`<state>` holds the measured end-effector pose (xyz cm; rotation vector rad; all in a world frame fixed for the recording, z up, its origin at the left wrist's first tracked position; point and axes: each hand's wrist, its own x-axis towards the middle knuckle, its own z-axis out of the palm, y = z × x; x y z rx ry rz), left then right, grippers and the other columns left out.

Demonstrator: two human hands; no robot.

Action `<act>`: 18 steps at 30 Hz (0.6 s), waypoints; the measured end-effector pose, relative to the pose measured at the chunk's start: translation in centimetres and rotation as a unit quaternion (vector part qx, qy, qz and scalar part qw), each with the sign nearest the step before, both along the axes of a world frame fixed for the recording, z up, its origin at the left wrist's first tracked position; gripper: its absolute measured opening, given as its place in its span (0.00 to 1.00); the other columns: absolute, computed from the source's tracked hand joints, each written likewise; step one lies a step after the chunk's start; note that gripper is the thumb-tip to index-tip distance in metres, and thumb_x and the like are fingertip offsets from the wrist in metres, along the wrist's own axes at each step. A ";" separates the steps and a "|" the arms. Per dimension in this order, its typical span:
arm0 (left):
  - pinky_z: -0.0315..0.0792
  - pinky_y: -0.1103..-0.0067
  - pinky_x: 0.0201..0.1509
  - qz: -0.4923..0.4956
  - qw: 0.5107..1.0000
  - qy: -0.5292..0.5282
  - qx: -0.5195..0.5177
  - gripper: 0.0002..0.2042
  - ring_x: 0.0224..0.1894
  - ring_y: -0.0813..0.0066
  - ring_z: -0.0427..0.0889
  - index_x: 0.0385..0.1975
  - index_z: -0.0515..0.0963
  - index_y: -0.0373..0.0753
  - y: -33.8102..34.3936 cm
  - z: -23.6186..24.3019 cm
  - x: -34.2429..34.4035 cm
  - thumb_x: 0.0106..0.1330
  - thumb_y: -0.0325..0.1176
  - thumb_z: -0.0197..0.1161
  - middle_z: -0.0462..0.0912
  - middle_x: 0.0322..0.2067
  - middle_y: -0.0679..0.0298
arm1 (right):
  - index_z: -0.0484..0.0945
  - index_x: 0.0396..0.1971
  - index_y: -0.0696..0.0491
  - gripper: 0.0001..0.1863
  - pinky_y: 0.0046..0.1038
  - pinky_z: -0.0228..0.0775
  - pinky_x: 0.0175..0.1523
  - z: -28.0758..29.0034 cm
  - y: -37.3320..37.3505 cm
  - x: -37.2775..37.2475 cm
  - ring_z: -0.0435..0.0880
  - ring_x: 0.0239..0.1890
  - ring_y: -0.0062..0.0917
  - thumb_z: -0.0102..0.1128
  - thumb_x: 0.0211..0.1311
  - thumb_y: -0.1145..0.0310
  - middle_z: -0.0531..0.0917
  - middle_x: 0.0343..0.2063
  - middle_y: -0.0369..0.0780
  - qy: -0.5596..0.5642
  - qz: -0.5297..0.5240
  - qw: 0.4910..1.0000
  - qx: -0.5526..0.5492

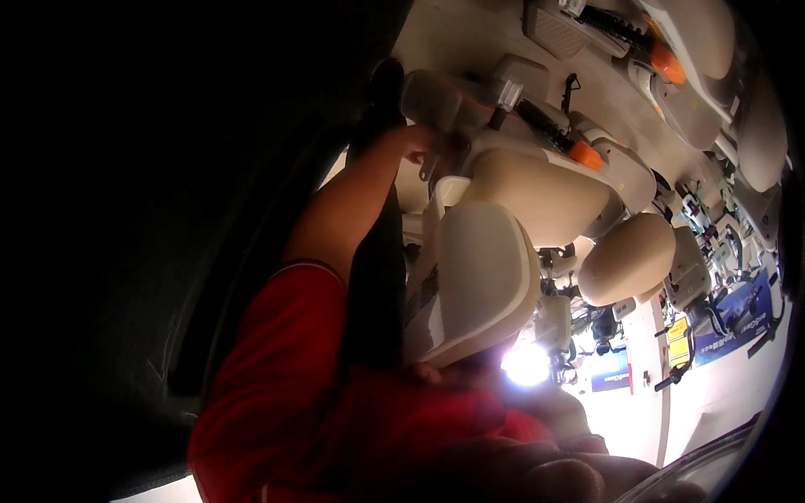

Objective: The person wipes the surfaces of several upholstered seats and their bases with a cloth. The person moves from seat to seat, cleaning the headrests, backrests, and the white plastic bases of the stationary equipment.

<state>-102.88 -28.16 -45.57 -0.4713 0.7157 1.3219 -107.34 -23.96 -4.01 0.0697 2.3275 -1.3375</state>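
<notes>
My left arm, in a red sleeve (281, 352), stretches up toward a pale scooter-like vehicle. At its end my left hand (411, 142) is partly in shadow, its fingers curled beside a grey bracket (429, 166) below the vehicle's frame. What the fingers hold, if anything, is hidden. Close to the hand lie a large beige padded seat (537, 193) and a cream rounded seat or cover (486, 268). A small patch of skin, perhaps my right hand (425, 373), shows dimly at the lower edge of the cream part. Its fingers cannot be made out.
A black coil spring (545, 124) and an orange reflector (586, 155) belong to the vehicle. A similar vehicle with another orange reflector (668, 63) stands beyond. More vehicles, a handlebar (677, 369) and a blue banner (738, 323) fill the right. A dark surface (101, 251) covers the left.
</notes>
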 end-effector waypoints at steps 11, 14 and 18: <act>0.73 0.75 0.39 0.359 0.826 -0.047 -0.432 0.18 0.39 0.70 0.76 0.46 0.73 0.39 -8.5 7.1 -9.2 0.62 0.44 0.53 0.75 0.42 0.58 | 0.57 0.58 0.62 0.48 0.42 0.61 0.56 -1.2 -0.8 -1.3 0.65 0.57 0.49 0.73 0.39 0.56 0.62 0.56 0.58 0.029 -0.036 0.999 -0.015; 0.70 0.79 0.36 0.401 0.814 0.066 -0.416 0.10 0.35 0.75 0.75 0.40 0.74 0.41 -12.5 16.4 -13.6 0.64 0.38 0.52 0.77 0.35 0.63 | 0.56 0.58 0.61 0.46 0.44 0.61 0.55 -1.5 -1.4 -1.3 0.65 0.56 0.51 0.71 0.39 0.60 0.62 0.56 0.59 0.056 -0.029 0.997 -0.037; 0.66 0.85 0.25 0.460 0.776 0.243 -0.355 0.12 0.28 0.82 0.75 0.40 0.76 0.35 -13.3 29.2 -16.5 0.59 0.31 0.55 0.79 0.30 0.66 | 0.56 0.59 0.61 0.43 0.43 0.63 0.55 -1.2 -0.9 -2.9 0.68 0.54 0.49 0.66 0.47 0.57 0.66 0.54 0.57 0.071 -0.013 0.997 -0.005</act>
